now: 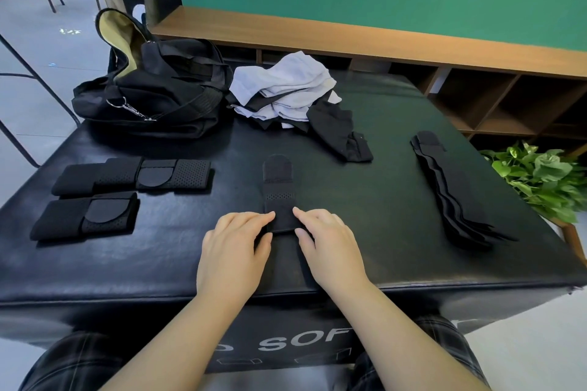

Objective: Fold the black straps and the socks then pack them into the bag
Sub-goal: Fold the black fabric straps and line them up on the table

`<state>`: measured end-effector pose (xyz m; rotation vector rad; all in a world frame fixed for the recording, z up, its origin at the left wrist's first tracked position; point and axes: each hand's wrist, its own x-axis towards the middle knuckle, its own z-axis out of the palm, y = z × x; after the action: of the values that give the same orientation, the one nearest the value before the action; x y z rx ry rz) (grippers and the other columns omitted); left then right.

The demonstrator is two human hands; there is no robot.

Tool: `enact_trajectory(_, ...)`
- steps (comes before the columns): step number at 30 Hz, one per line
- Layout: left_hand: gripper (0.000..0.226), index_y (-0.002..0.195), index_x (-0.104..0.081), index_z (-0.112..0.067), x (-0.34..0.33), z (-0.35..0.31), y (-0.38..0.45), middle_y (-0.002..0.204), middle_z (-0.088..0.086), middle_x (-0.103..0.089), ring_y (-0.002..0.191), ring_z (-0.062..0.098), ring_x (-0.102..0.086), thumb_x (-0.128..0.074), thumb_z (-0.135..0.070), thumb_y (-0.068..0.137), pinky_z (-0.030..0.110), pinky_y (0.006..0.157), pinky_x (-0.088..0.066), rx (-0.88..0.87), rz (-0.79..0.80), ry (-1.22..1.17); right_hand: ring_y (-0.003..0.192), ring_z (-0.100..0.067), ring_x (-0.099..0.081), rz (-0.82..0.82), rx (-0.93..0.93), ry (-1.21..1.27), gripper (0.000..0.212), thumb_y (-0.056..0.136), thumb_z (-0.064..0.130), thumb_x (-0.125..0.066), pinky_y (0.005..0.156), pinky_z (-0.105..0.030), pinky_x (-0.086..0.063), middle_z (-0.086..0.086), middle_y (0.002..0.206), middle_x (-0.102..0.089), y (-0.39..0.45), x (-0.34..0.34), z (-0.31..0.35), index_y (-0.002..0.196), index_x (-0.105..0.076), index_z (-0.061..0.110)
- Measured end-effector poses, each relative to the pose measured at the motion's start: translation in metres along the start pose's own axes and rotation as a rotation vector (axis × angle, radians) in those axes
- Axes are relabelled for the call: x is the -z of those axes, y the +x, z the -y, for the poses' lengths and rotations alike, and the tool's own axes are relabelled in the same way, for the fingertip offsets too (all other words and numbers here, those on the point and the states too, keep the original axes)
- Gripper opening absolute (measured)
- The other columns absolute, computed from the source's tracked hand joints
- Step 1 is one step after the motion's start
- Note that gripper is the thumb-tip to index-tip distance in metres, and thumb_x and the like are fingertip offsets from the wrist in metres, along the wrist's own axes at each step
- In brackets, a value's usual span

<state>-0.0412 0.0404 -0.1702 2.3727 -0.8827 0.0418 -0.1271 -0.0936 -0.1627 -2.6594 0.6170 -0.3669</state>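
The black strap [279, 197] lies near-centre on the padded table [397, 200], its near fold pinched by the left hand [233, 251] and right hand [330, 244]; light, limp, best gripped at its side edges.

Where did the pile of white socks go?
In the head view, the white socks lie heaped at the far middle of the black table, right beside the black bag on its left, with a black sock just right.
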Motion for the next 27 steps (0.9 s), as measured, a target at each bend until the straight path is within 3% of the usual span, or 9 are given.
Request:
enact_trajectory(8,0.023,0.108,-0.070,-0.030,0.000,0.011,0.013,0.090,-0.014,-0.065,0.096,0.018,-0.054,-0.067,-0.024,0.086,0.036,0.077,-0.046,-0.100,-0.012,-0.010,0.095,-0.008,-0.052,-0.003,-0.054,0.118,0.029,0.096,0.030,-0.053,0.086,-0.024,-0.041,0.010,0.105,-0.058,0.004,0.002,-0.002,0.123,-0.062,0.026)
enact_trajectory(11,0.022,0.109,-0.070,-0.031,-0.001,0.013,0.012,0.093,-0.015,-0.064,0.097,0.017,-0.053,-0.066,-0.025,0.087,0.034,0.078,-0.044,-0.128,-0.022,0.002,0.095,-0.005,-0.047,0.018,-0.068,0.214,0.015,0.089,0.036,-0.061,0.085,-0.024,-0.042,0.013,0.100,-0.053,0.011,0.006,-0.002,0.100,-0.067,0.026)
enact_trajectory(13,0.022,0.109,-0.069,-0.031,-0.002,0.014,0.012,0.100,-0.015,-0.064,0.100,0.015,-0.053,-0.065,-0.026,0.088,0.033,0.079,-0.042,-0.134,-0.036,0.019,0.099,-0.007,-0.046,0.001,-0.074,0.265,0.009,0.087,0.034,-0.064,0.085,-0.024,-0.042,0.013,0.101,-0.048,0.021,0.010,0.000,0.089,-0.058,0.026)
enact_trajectory(15,0.022,0.109,-0.069,-0.032,-0.004,0.014,0.011,0.109,-0.015,-0.063,0.105,0.015,-0.053,-0.064,-0.026,0.088,0.033,0.081,-0.041,-0.138,-0.048,0.034,0.108,-0.008,-0.046,-0.030,-0.091,0.302,0.017,0.088,0.030,-0.064,0.088,-0.022,-0.039,0.013,0.110,-0.047,0.034,0.012,0.002,0.097,-0.050,0.025)
enact_trajectory(17,0.022,0.109,-0.069,-0.032,-0.005,0.016,0.012,0.117,-0.015,-0.061,0.109,0.014,-0.051,-0.064,-0.026,0.088,0.034,0.083,-0.041,-0.138,-0.057,0.031,0.122,-0.009,-0.042,-0.014,-0.127,0.354,0.035,0.090,0.026,-0.062,0.092,-0.018,-0.032,0.010,0.127,-0.046,0.048,0.013,0.005,0.120,-0.045,0.022)
enact_trajectory(19,0.022,0.108,-0.070,-0.032,-0.007,0.017,0.011,0.119,-0.017,-0.062,0.108,0.013,-0.051,-0.066,-0.025,0.088,0.034,0.082,-0.040,-0.145,-0.066,0.024,0.131,-0.009,-0.037,0.038,-0.162,0.426,0.057,0.091,0.023,-0.061,0.096,-0.017,-0.028,0.008,0.143,-0.040,0.062,0.013,0.007,0.140,-0.031,0.020)
enact_trajectory(21,0.022,0.108,-0.070,-0.032,-0.008,0.017,0.011,0.118,-0.018,-0.063,0.106,0.012,-0.049,-0.067,-0.027,0.087,0.032,0.080,-0.038,-0.147,-0.074,0.026,0.133,-0.011,-0.036,0.078,-0.188,0.480,0.067,0.092,0.020,-0.059,0.098,-0.018,-0.028,0.007,0.148,-0.037,0.072,0.011,0.008,0.146,-0.021,0.021)
enact_trajectory(24,0.022,0.107,-0.071,-0.032,-0.009,0.018,0.011,0.116,-0.018,-0.064,0.104,0.010,-0.046,-0.068,-0.029,0.085,0.030,0.077,-0.036,-0.156,-0.085,0.039,0.125,-0.011,-0.045,0.068,-0.214,0.502,0.063,0.092,0.019,-0.059,0.092,-0.018,-0.032,0.005,0.137,-0.049,0.079,0.010,0.009,0.145,-0.026,0.023)
enact_trajectory(27,0.022,0.105,-0.071,-0.032,-0.010,0.019,0.010,0.114,-0.018,-0.065,0.102,0.010,-0.046,-0.070,-0.027,0.084,0.030,0.076,-0.037,-0.164,-0.102,0.034,0.108,-0.009,-0.052,-0.017,-0.179,0.480,0.039,0.091,0.017,-0.060,0.086,-0.020,-0.040,0.008,0.115,-0.058,0.079,0.013,0.012,0.128,-0.050,0.025)
